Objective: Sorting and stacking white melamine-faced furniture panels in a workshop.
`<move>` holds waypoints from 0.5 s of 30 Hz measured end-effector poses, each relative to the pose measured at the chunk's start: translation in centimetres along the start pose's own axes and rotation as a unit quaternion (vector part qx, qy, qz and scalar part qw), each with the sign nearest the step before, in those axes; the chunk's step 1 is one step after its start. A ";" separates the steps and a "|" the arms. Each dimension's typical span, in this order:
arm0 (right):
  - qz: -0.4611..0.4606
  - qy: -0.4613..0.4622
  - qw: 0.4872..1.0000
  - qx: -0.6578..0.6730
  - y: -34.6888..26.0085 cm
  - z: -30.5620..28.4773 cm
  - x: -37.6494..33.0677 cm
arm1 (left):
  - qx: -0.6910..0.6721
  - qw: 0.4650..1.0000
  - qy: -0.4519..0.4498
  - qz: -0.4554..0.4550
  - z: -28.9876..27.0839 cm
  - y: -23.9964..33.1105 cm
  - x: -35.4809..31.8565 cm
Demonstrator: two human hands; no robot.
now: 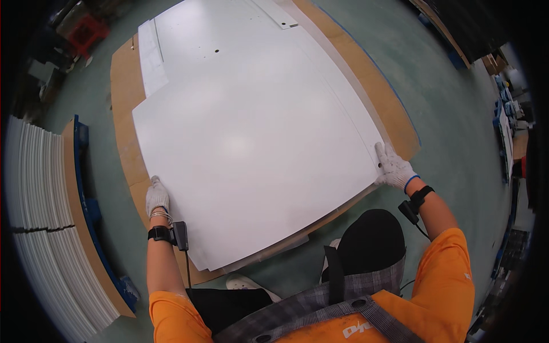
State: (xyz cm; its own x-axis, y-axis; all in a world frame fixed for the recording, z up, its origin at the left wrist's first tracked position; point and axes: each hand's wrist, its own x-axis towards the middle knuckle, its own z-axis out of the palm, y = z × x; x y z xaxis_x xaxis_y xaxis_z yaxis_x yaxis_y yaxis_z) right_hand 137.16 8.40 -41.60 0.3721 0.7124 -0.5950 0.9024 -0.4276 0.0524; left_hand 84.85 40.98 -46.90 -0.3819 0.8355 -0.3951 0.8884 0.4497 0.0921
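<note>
A large flat white panel (251, 137) with a few small dark holes lies in front of me. My left hand (157, 197), in a white knit glove, grips the panel's left edge near its front corner, its fingers partly hidden. At the right edge my right hand (394, 167), gloved too, holds the panel near a small hole; some of its fingers are spread along the edge. Beneath and behind this panel more white sheet (150, 63) shows, resting on brown board (127, 114). Dark straps with small black devices circle both my wrists.
On the left, stacked white panels (43, 177) stand beside a brown board and a blue pallet (83, 143). A red stool (87, 33) is at the far left. Dark sheets (466, 26) lie at the far right. Shelved goods (506, 120) line the right side. My feet are on green floor.
</note>
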 end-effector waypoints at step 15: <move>0.013 -0.024 0.999 -0.022 -0.7 -0.7 0.1 | 0.063 0.998 -0.014 -0.002 -1.7 0.7 -1.1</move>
State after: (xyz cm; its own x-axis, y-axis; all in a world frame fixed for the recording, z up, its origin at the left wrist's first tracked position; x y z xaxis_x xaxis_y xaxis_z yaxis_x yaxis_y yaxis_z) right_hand 136.70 9.19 -41.13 0.3847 0.6735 -0.6312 0.9022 -0.4190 0.1028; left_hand 85.45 40.91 -44.83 -0.3802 0.8240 -0.4201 0.9124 0.4086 -0.0242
